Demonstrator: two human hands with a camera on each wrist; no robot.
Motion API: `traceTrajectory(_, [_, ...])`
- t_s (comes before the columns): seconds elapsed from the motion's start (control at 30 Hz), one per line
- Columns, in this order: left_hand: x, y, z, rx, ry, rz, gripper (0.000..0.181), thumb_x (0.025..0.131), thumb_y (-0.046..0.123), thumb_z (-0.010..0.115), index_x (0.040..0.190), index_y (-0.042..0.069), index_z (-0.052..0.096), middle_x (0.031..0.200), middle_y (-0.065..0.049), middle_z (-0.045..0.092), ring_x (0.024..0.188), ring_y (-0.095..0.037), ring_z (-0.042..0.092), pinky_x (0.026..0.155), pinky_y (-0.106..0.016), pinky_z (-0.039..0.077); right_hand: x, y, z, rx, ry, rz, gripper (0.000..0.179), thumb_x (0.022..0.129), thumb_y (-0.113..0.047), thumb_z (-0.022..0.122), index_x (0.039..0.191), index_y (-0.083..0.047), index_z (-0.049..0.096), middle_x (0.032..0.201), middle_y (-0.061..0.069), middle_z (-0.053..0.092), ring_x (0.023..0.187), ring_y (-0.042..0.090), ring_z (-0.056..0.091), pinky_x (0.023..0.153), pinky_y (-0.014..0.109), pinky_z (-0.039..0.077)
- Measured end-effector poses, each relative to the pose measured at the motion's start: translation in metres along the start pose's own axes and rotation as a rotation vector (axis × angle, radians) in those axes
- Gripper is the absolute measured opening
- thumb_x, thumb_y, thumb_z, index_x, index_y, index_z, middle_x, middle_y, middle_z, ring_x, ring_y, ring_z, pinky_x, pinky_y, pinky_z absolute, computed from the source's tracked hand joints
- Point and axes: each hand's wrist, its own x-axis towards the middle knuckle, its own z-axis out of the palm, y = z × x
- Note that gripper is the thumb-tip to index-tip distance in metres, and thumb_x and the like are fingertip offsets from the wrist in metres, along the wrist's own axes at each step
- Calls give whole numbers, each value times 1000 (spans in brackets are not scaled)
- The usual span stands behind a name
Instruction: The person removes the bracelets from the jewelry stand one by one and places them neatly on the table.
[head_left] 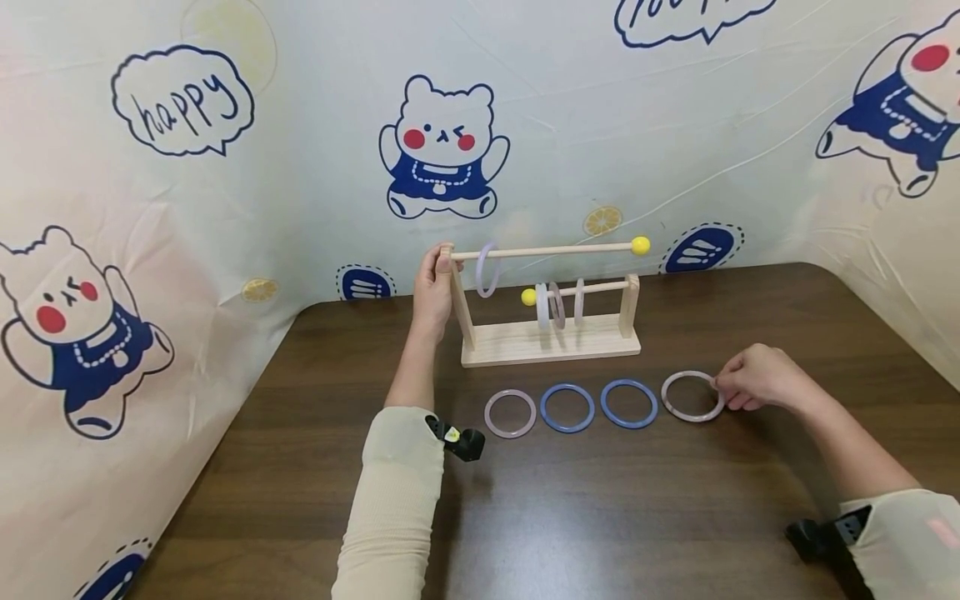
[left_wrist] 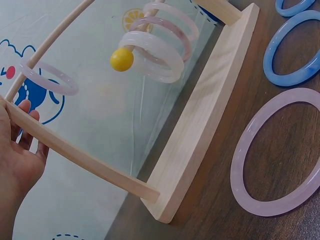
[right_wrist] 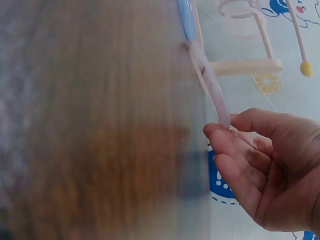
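Nearest, two pale sleeves run off the lower edge, each with a black wrist camera strapped on. Four rings lie in a row on the dark table: one mauve ring, two blue rings and, rightmost, a pale pink ring. The right hand pinches that last ring's edge between thumb and fingers; whether it is lifted at all is hard to tell, and the right wrist view blurs the tabletop.

Behind stands a wooden rack with two rods, each tipped by a yellow ball. The upper rod carries one lilac ring. The lower rod bears at least three rings; the white ring nearest its ball looks thick, possibly two together. The left hand grips the left post's top, some fingers partly hidden behind it. Farthest hangs a printed cloth with three bears, the outer two cut off.
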Motion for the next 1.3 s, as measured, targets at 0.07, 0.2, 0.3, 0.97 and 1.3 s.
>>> traceTrajectory(0.07, [0,0,0,2,-1,1,46,94,35,40,128,5,48,112,-26,55,108,-31,51,93,-40,35,-1,0,-2,-38,9,-4,21,83,-14,64,79,5,69,61,6,64,56,18,63,52,32,52])
traceTrajectory(0.2, [0,2,0,-3,-1,-8,46,94,35,39,128,5,48,111,-24,56,107,-28,52,93,-39,35,-4,-2,-4,-171,55,-3,23,81,-23,68,72,-2,70,55,-1,59,50,14,58,49,31,48])
traceTrajectory(0.3, [-1,3,0,-9,2,-14,45,95,34,39,129,5,48,109,-21,56,106,-27,52,93,-38,35,-5,-3,-5,-227,73,-6,26,80,-29,70,70,-5,69,53,-3,56,48,12,55,48,30,45])
traceTrajectory(0.97, [0,0,0,1,12,25,44,96,32,40,127,1,48,97,-17,56,96,-20,51,88,-34,36,6,-24,4,-177,60,-39,22,81,-23,69,74,-2,70,57,-1,60,52,13,60,49,30,49])
traceTrajectory(1.3, [-2,5,1,-15,4,21,41,97,27,40,127,0,48,97,-20,57,96,-20,51,87,-32,37,14,-43,10,-136,50,-41,24,83,-21,67,82,3,71,60,2,63,56,16,62,52,32,50])
